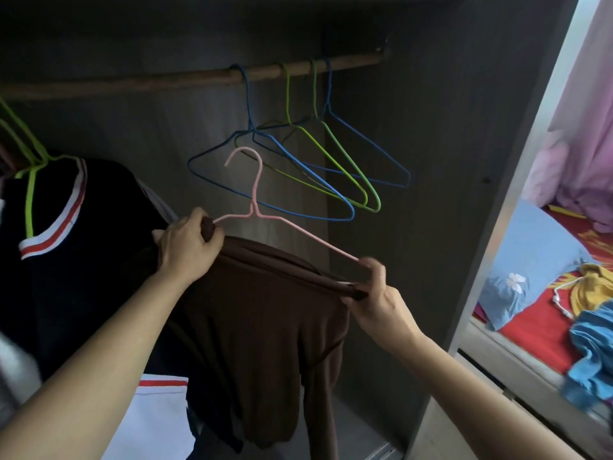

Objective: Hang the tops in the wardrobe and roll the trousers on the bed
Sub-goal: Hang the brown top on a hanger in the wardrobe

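Note:
A brown top [265, 327] hangs between my hands inside the open wardrobe. My left hand [187, 242] grips its left shoulder together with the left end of a pink wire hanger [255, 197]. My right hand [376, 283] pinches the right shoulder of the top at the hanger's other end. The hanger's hook points up, below the wooden rail [185, 79] and not on it. A black top with red and white trim [66, 227] hangs at the left on a green hanger [31, 151].
Several empty blue and green wire hangers [298, 167] hang on the rail at the right. The wardrobe's side panel [464, 194] stands to the right. Beyond it lies the bed [547, 333] with a blue pillow [530, 260], a yellow garment [593, 287] and blue clothes [593, 353].

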Tool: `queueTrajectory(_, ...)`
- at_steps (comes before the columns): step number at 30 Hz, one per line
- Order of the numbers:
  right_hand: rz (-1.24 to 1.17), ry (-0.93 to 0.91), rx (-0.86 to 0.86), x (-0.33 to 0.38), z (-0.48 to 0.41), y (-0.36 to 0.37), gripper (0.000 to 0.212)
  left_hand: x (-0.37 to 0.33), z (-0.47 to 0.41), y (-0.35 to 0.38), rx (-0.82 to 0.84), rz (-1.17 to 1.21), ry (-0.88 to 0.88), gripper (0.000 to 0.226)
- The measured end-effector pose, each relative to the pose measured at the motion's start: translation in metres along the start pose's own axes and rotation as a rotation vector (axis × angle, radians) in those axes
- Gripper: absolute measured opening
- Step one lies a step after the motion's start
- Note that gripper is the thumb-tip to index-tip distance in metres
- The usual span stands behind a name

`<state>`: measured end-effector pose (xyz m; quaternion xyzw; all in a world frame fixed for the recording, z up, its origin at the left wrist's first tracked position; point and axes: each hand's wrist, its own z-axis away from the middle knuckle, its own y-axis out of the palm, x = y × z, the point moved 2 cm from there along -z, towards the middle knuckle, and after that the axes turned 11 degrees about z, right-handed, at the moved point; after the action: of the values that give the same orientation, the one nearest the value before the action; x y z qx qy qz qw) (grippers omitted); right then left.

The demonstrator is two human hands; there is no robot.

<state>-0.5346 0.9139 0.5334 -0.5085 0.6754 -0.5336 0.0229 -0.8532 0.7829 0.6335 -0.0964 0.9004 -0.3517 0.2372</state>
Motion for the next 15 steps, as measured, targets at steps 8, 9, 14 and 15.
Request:
queueTrajectory(8,0.120,0.026,-0.024,-0.001,-0.014,-0.011,0.021,-0.021,0.000,0.007,0.098,0.117,-0.070,0.020)
queueTrajectory(9,0.135,0.007,-0.028,0.003,-0.015,-0.010,0.018,-0.029,0.001,0.008,0.113,0.154,-0.060,0.020)
queueTrajectory(14,0.107,0.065,-0.064,0.006,-0.023,-0.010,0.017,-0.073,0.006,0.010,0.117,0.191,0.040,0.047)
queueTrajectory(15,0.091,0.068,-0.078,0.004,-0.022,-0.011,0.022,-0.078,0.006,0.011,0.085,0.175,0.016,0.056)
